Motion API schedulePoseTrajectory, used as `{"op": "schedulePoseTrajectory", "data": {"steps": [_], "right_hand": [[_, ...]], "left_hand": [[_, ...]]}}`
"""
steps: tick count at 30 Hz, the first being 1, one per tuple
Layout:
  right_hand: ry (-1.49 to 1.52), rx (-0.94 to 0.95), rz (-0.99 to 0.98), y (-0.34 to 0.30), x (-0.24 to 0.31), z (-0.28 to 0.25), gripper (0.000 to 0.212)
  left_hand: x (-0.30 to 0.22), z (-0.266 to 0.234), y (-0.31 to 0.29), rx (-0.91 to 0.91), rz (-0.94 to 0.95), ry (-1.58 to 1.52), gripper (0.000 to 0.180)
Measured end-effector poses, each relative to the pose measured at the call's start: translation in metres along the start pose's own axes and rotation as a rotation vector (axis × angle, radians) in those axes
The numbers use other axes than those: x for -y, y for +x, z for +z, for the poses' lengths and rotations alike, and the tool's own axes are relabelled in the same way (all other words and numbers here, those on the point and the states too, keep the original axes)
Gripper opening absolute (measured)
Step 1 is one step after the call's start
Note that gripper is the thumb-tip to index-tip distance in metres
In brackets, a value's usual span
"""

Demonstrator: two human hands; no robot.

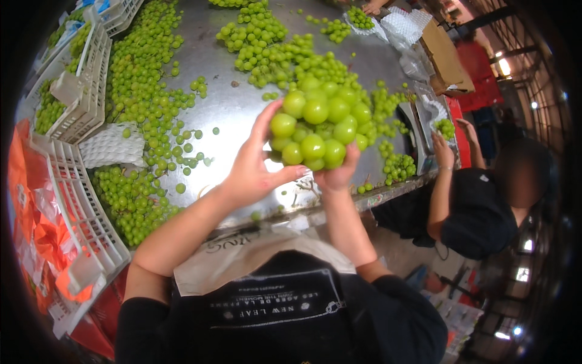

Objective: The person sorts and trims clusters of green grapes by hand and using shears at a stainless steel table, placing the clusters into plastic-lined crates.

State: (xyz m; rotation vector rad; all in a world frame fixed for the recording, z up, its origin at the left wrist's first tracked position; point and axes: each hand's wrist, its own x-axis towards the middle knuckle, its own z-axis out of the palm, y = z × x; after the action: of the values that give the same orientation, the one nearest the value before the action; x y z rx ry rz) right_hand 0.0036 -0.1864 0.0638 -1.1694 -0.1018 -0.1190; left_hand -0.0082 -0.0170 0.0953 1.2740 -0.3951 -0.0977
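Note:
A large bunch of green grapes (321, 124) is held up in front of me, above the near part of the metal table (227, 139). My left hand (257, 161) wraps round its left side, the thumb reaching along the underside. From the lower right, my right hand (339, 173) supports it, with most fingers hidden behind the fruit. Beyond the held bunch lie more grape bunches (251, 33). A broad heap of grapes (142, 67) covers the table's left side, with single berries scattered beside it.
White plastic crates (85, 91) line the left edge, near orange bags (42, 212). White foam netting (112, 145) lies by the heap. At right, a co-worker (485, 206) in black holds a small grape bunch (445, 128) beside a scale (414, 130). A cardboard box (445, 57) stands far right.

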Motion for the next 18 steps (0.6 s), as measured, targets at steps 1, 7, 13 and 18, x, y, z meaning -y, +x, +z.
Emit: {"op": "schedulePoseTrajectory", "data": {"steps": [1, 7, 13, 18], "right_hand": [[-0.214, 0.019, -0.056, -0.003, 0.001, -0.004, 0.056], [0.048, 0.090, -0.025, -0.008, 0.013, -0.004, 0.060], [0.491, -0.091, 0.214, 0.007, 0.005, 0.008, 0.059], [0.819, -0.023, 0.422, 0.006, -0.007, 0.004, 0.059]], "left_hand": [[0.002, -0.001, -0.001, 0.010, 0.014, 0.016, 0.097], [0.003, 0.000, -0.004, 0.017, 0.068, 0.020, 0.099], [-0.025, -0.015, 0.001, 0.031, -0.037, 0.428, 0.087], [-0.026, -0.020, -0.001, -0.101, 0.160, 0.695, 0.049]]}}
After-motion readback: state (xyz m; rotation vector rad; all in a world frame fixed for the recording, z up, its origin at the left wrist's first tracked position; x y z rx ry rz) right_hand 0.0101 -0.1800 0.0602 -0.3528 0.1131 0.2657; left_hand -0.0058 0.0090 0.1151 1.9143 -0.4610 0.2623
